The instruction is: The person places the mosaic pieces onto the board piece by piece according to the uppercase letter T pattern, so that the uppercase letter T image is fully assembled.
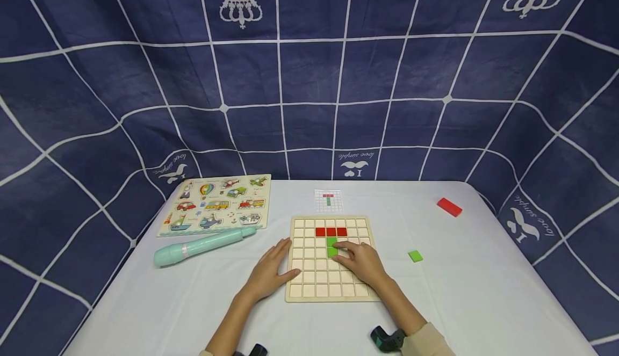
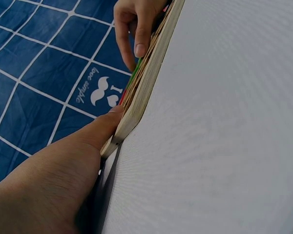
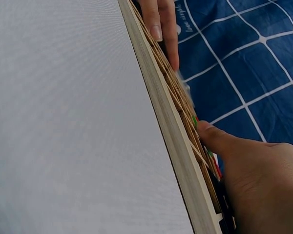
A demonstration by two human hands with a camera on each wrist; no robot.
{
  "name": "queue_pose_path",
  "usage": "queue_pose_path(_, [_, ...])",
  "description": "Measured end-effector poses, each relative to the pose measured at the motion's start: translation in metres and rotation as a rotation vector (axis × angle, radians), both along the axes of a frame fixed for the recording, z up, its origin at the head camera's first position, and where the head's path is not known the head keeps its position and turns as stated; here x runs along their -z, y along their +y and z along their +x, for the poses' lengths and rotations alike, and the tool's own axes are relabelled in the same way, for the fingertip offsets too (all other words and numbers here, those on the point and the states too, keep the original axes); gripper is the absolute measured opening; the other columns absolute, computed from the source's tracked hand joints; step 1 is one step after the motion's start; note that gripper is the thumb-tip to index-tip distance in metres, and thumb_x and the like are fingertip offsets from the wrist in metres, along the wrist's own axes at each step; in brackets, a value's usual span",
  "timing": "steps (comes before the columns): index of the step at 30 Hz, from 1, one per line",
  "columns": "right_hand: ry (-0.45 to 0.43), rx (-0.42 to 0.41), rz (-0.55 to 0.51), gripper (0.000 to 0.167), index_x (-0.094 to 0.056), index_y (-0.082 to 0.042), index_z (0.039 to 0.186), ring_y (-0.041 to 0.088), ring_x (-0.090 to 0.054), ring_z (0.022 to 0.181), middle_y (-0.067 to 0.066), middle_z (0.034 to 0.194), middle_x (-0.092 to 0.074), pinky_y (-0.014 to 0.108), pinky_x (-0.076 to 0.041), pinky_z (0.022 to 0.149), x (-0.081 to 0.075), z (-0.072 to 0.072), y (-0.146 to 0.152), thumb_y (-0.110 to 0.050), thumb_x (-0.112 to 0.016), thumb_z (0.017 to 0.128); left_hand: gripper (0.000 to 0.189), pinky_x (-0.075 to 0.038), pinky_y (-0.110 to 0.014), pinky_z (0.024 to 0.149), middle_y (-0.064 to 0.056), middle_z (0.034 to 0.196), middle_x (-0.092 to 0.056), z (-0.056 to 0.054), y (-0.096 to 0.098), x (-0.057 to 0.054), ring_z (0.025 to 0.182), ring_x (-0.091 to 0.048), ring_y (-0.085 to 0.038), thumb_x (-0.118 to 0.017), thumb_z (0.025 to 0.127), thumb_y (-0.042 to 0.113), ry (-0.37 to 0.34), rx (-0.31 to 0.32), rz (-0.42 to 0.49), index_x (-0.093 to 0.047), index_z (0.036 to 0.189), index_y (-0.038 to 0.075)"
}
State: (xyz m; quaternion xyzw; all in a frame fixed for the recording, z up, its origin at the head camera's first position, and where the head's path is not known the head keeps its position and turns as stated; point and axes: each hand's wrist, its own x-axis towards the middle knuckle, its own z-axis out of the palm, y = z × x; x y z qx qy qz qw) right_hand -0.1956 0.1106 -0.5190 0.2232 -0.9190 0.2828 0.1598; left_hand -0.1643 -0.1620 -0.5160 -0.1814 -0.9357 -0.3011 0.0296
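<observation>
A wooden grid board (image 1: 309, 290) lies on the table with three red tiles (image 1: 331, 232) side by side in one row. Below the middle red tile, two green tiles (image 1: 331, 241) form a column. My right hand (image 1: 365, 262) has its index fingertip and thumb at opposite edges of the lower green tile (image 1: 331, 252), pinching it at its square. My left hand (image 1: 266, 274) rests along the board's left edge, fingers extended and thumb tip on the board. In the left wrist view, the left thumb (image 2: 105, 126) lies over the board's side (image 2: 149, 80).
Behind the board lies a small pattern card (image 1: 319, 205) showing a red and green T. A loose green tile (image 1: 415, 256) and a red strip (image 1: 449, 207) lie to the right. On the left are a picture puzzle board (image 1: 227, 195) and a mint-green tube-like object (image 1: 208, 245).
</observation>
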Motion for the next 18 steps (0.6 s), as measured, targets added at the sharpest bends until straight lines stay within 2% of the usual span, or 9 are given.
queue_pose_path(6, [-0.006, -0.003, -0.016, 0.028, -0.072, -0.023, 0.1, -0.001, -0.023, 0.046, -0.018, 0.047, -0.028, 0.02, -0.026, 0.05, -0.0001, 0.0001, 0.0004, -0.037, -0.075, 0.075, 0.081, -0.023, -0.049, 0.107, -0.011, 0.148, -0.03, 0.0002, -0.0001, -0.0004, 0.135, -0.025, -0.03, -0.06, 0.083, 0.053, 0.0, 0.001, 0.0, -0.031, 0.144, 0.007])
queue_pose_path(18, [0.011, 0.002, -0.047, 0.029, -0.071, -0.023, 0.101, 0.0, -0.024, 0.046, -0.019, 0.048, -0.029, 0.02, -0.027, 0.05, -0.0029, 0.003, 0.0072, -0.038, -0.074, 0.076, 0.082, -0.025, -0.051, 0.106, -0.012, 0.148, -0.029, -0.0004, 0.0003, 0.0008, 0.135, -0.025, -0.031, -0.058, 0.083, 0.055, 0.005, 0.003, 0.001, -0.031, 0.144, 0.007])
